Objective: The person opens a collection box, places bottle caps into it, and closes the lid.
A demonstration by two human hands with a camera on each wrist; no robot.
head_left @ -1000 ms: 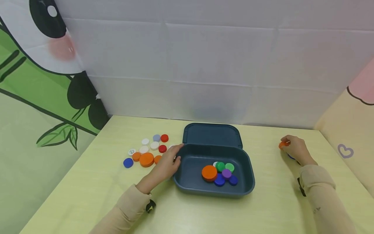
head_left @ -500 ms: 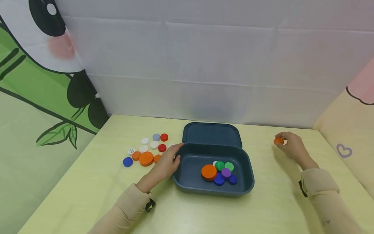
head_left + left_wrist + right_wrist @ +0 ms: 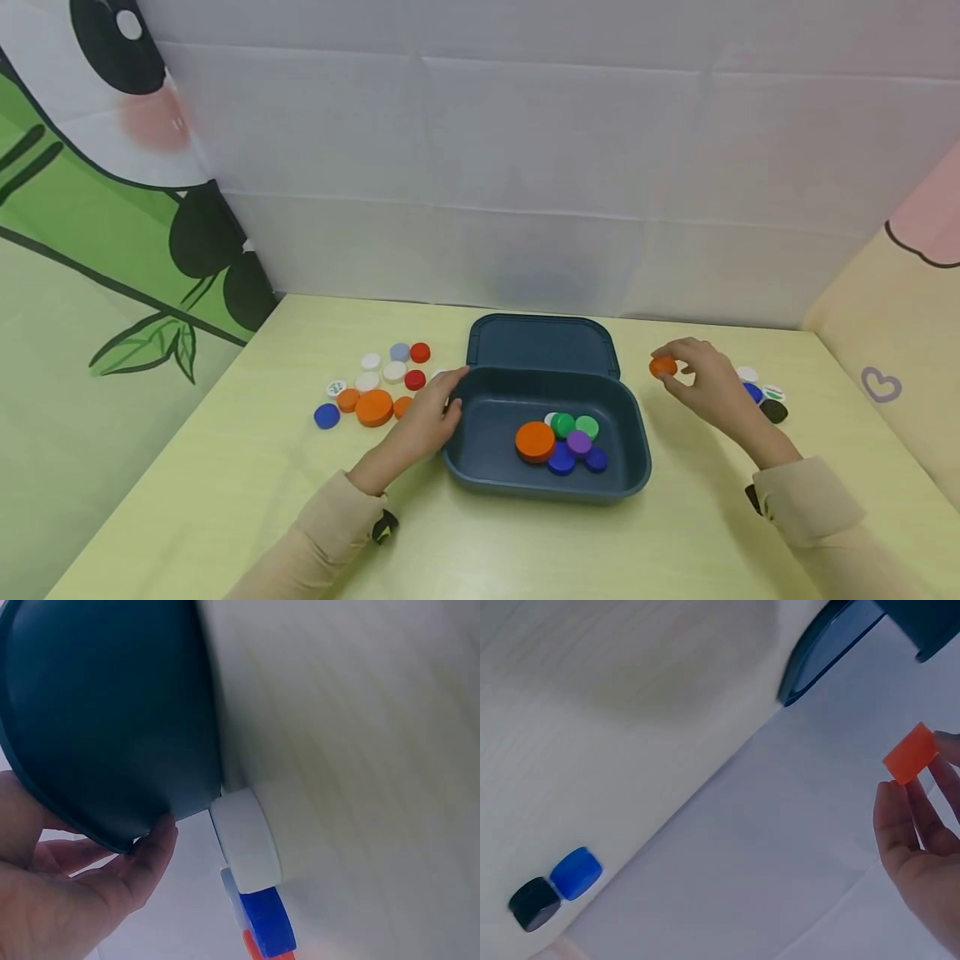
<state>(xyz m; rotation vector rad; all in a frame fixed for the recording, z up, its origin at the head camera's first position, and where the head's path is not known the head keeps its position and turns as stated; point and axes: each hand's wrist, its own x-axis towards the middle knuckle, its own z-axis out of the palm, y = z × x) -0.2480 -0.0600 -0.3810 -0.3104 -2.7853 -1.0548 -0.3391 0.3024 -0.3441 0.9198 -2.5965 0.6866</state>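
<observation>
My right hand point(image 3: 707, 389) pinches a small orange bottle cap point(image 3: 663, 367) between thumb and fingers, lifted off the table to the right of the box. The right wrist view shows that orange cap point(image 3: 911, 754) at the fingertips. At the left wall of a dark blue-green plastic box point(image 3: 480, 492), my left hand point(image 3: 427, 412) grips the rim; in the left wrist view its fingers and thumb point(image 3: 154, 855) lie on either side of the box wall. Inside the box are a large orange cap point(image 3: 536, 442), a purple cap point(image 3: 579, 442) and several green, blue and white caps.
The box's lid point(image 3: 543, 344) lies behind it. Left of the box several caps are spread, among them a large orange cap point(image 3: 374, 408) and a blue cap point(image 3: 327, 416). Beyond my right wrist lie a black cap point(image 3: 773, 411) and several others. A white wall sheet point(image 3: 480, 208) stands behind.
My right hand has lifted the orange cap from the right-hand group and moved left toward the box, uncovering the caps there. My left hand has stayed on the box.
</observation>
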